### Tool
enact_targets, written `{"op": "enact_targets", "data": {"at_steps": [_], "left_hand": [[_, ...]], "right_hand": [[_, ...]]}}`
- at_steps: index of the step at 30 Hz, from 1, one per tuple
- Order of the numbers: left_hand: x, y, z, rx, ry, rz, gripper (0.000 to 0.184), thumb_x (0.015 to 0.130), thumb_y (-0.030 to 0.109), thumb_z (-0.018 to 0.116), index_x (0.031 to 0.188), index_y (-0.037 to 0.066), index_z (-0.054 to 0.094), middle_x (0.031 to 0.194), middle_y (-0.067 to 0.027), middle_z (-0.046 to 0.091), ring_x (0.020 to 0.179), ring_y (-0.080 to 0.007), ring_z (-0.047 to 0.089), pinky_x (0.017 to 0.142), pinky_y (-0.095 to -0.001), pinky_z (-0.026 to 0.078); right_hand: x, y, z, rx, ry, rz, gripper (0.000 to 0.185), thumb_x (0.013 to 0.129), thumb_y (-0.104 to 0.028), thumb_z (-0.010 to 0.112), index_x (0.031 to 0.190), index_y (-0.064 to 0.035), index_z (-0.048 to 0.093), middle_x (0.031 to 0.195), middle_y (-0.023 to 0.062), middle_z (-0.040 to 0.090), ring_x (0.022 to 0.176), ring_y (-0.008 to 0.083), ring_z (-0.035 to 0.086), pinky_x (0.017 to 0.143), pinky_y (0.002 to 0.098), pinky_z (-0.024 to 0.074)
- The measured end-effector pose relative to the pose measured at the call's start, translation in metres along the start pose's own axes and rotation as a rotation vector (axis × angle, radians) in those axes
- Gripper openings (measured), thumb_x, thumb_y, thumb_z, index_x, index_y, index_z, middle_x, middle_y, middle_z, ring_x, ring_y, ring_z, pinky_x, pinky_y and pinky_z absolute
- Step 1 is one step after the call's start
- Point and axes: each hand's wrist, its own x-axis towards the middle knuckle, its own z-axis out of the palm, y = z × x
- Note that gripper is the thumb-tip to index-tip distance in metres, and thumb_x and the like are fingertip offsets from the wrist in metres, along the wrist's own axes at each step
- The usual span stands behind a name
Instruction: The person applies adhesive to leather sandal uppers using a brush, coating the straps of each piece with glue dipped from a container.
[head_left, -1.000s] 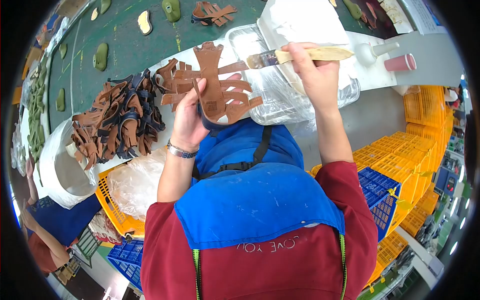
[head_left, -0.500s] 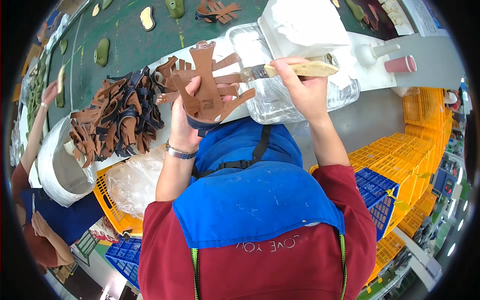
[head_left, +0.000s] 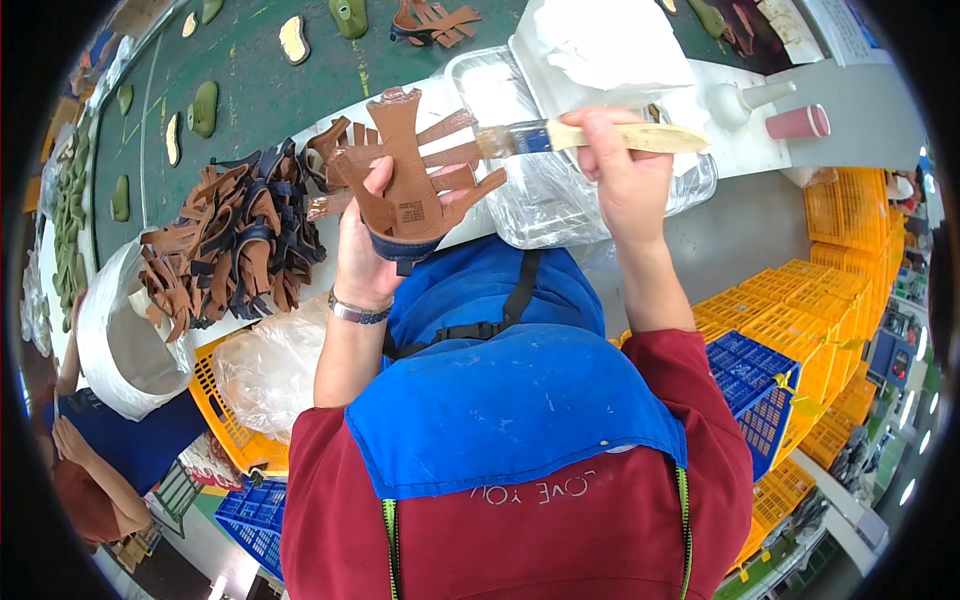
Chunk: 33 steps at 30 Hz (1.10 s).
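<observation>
Two hands are occupied: an upper (head_left: 405, 180) is held in the left hand (head_left: 365, 262), and a brush (head_left: 640, 137) in the right hand (head_left: 628, 175).
The upper is raised beyond the apron (head_left: 510, 410), between a pile (head_left: 240, 240) of similar pieces and a plastic-wrapped tray (head_left: 535, 225), its navy edge turned toward the apron. It is gripped with the left thumb laid over its face; the other fingers are mostly hidden behind, so their spread cannot be told. The brush handle is pinched between right thumb and fingers, and the bristles are set against a strap's end. Green soles (head_left: 203, 110) are spread on the belt (head_left: 280, 120) beyond.
</observation>
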Motion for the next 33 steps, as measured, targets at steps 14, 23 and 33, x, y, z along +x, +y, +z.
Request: {"op": "enact_targets", "data": {"at_steps": [14, 23, 33], "left_hand": [[0.01, 0.004, -0.012, 0.134, -0.058, 0.001, 0.028, 0.077, 0.008, 0.058, 0.102, -0.005, 0.054, 0.094, -0.0141, 0.061, 0.089, -0.0201, 0.059, 0.08, -0.0302, 0.047], [0.021, -0.005, -0.004, 0.273, 0.108, 0.231, 0.02, 0.076, 0.004, 0.061, 0.095, -0.003, 0.056, 0.086, -0.009, 0.06, 0.077, -0.0144, 0.058, 0.07, -0.0249, 0.048], [0.03, -0.013, -0.005, 0.355, 0.163, 0.27, 0.013, 0.076, 0.003, 0.059, 0.088, -0.001, 0.056, 0.081, -0.0071, 0.059, 0.072, -0.0138, 0.058, 0.064, -0.0244, 0.048]], "right_hand": [[0.007, 0.013, 0.013, 0.352, 0.084, 0.031, 0.023, 0.087, -0.017, 0.051, 0.101, 0.001, 0.054, 0.07, 0.0019, 0.049, 0.061, 0.0073, 0.046, 0.054, 0.0204, 0.0395], [0.003, 0.008, 0.002, 0.309, 0.0, 0.03, 0.021, 0.087, -0.017, 0.052, 0.096, 0.0015, 0.058, 0.067, 0.0019, 0.05, 0.058, 0.0063, 0.044, 0.051, 0.0192, 0.0374], [0.015, -0.007, -0.011, 0.122, -0.179, -0.026, 0.017, 0.086, -0.016, 0.054, 0.087, -0.0007, 0.061, 0.061, -0.0008, 0.05, 0.054, 0.0032, 0.04, 0.048, 0.0173, 0.0318]]}}
